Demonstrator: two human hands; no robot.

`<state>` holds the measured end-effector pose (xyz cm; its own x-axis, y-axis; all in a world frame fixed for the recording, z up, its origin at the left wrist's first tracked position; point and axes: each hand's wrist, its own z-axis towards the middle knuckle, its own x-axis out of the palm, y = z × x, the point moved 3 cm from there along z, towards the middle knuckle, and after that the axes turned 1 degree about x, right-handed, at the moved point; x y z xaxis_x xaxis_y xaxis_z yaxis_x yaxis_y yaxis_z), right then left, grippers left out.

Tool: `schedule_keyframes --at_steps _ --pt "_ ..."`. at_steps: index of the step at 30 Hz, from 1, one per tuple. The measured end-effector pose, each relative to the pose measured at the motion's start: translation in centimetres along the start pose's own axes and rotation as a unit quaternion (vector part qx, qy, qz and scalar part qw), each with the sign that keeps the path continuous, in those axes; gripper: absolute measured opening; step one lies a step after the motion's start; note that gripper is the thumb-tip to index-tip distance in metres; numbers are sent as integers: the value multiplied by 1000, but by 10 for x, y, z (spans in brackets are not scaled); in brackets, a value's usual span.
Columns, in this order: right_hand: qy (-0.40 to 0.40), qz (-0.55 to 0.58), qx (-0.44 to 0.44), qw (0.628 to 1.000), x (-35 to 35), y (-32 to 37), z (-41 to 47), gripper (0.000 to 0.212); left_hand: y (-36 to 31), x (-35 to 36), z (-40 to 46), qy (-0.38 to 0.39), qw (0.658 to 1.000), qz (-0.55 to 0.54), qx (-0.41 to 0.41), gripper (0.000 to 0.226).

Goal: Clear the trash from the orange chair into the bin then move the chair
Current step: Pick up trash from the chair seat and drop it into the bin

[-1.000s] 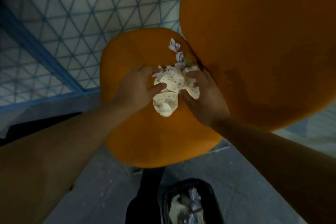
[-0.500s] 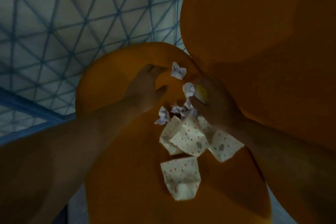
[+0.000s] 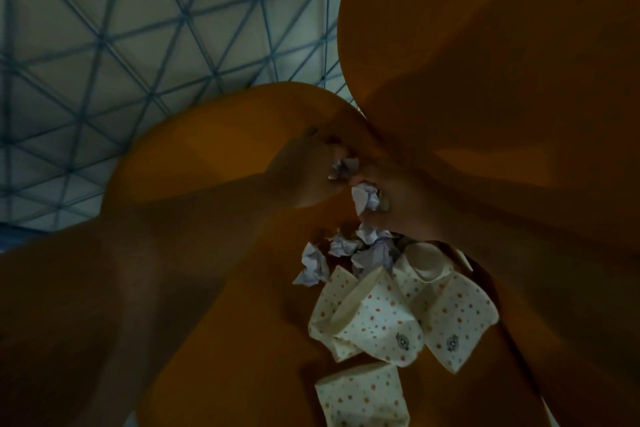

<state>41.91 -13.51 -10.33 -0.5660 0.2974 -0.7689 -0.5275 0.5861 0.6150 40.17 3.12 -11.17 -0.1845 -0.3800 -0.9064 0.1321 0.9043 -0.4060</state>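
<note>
The orange chair's seat (image 3: 214,149) fills the middle of the view and its backrest (image 3: 485,45) rises at the right. At the seat's back, my left hand (image 3: 304,177) grips a crumpled pale purple paper ball (image 3: 341,166). Right beside it, my right hand (image 3: 405,204) pinches a second crumpled paper (image 3: 363,198). Below the hands, several more purple paper wads (image 3: 346,253) lie loose on the seat. Several crushed dotted paper cups (image 3: 398,319) lie nearer me, one (image 3: 360,395) apart at the bottom. The bin is out of view.
A pale floor with a blue triangle grid (image 3: 138,28) shows beyond the chair at the upper left. The scene is dim. My forearms cross the lower left and lower right of the view.
My head has come closer to the seat. My left hand closed on the far paper ball, my right hand took the one beside it; the cups lie released on the seat.
</note>
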Motion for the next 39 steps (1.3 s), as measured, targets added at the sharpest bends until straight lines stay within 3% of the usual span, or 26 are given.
schedule_keyframes --at_steps 6,11,19,23,28,35,39 --pt "-58 40 -18 997 5 4 0 32 -2 -1 -18 -55 992 -108 -16 33" --pt "-156 83 0 984 -8 21 -19 42 1 -9 -45 -51 992 -68 -89 46" --pt "-303 110 -110 940 -34 73 -101 40 -60 -19 -114 -141 972 -7 -188 48" --pt "-307 108 -124 937 -34 93 -164 41 -97 -11 -158 -182 960 -18 -211 50" --pt "-277 84 -110 951 -19 97 -253 44 -197 -14 -227 -247 948 -62 -192 39" --pt "-259 138 -40 955 36 92 -370 37 -272 40 -302 -274 941 -86 -177 42" --pt "-290 152 -5 945 80 77 -420 23 -304 94 -345 -233 960 -123 -99 43"
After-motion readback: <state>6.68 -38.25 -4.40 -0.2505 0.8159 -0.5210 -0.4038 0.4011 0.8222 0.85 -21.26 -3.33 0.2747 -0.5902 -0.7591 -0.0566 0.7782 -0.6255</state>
